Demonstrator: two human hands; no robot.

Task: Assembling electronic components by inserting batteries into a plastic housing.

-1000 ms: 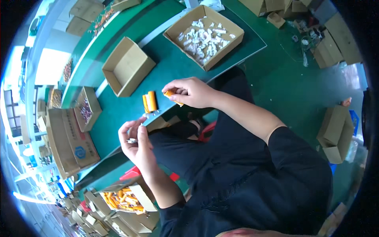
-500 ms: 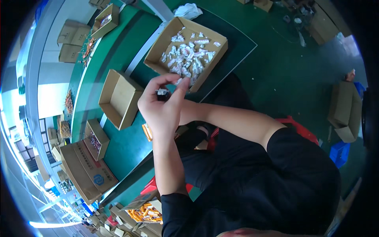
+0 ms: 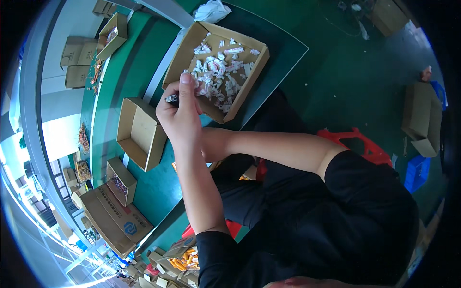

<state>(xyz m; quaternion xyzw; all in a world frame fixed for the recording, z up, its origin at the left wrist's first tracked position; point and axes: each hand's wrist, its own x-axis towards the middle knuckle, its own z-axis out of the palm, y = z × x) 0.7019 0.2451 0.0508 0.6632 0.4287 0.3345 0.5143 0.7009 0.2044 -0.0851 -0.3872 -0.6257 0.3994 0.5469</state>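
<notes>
My left hand is closed, thumb raised, over the near left corner of a shallow cardboard box. A small black-and-silver object shows in the curl of its fingers; its kind is unclear. Inside that box lie many crumpled white scraps, some with reddish marks. Behind my left wrist, my right hand is mostly covered, and its fingers are hidden.
An open cardboard box stands left of my left hand on the green table. Beyond it are a smaller box of dark bits and a large carton. A red stool and blue crate are at right.
My left hand has shifted left and slightly up, from a thumb-and-finger pinch over the scraps to a more closed grip. My right hand remains behind the left wrist. The whole view has shifted slightly.
</notes>
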